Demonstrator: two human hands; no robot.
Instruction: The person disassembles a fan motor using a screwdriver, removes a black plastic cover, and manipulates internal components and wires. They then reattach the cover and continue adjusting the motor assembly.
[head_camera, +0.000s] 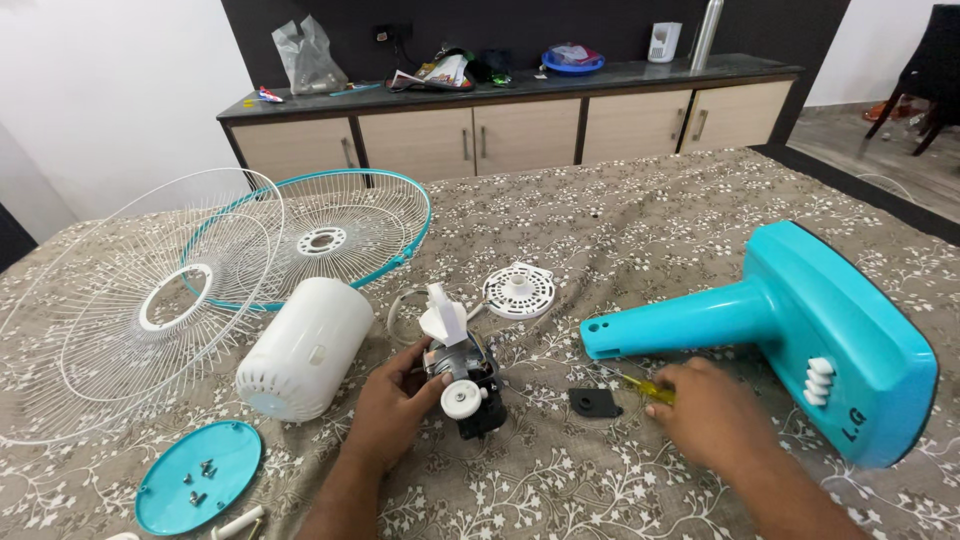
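My left hand (392, 405) grips a bare fan motor (466, 380) with a white knob and a white plastic neck piece, resting on the patterned bed cover. My right hand (712, 408) lies closed over a yellow-handled screwdriver (648, 388), whose tip points left toward the motor. A small black plastic piece (595, 402) lies between the two hands. The white motor housing (305, 347) lies on its side just left of my left hand. A round white vented cap (519, 289) sits behind the motor.
The turquoise fan stand and base (800, 325) lies on its side at the right. Two wire fan guards (150, 300) rest at the left. A turquoise round cover (198, 476) holding screws lies at front left. A cabinet (520, 125) stands behind.
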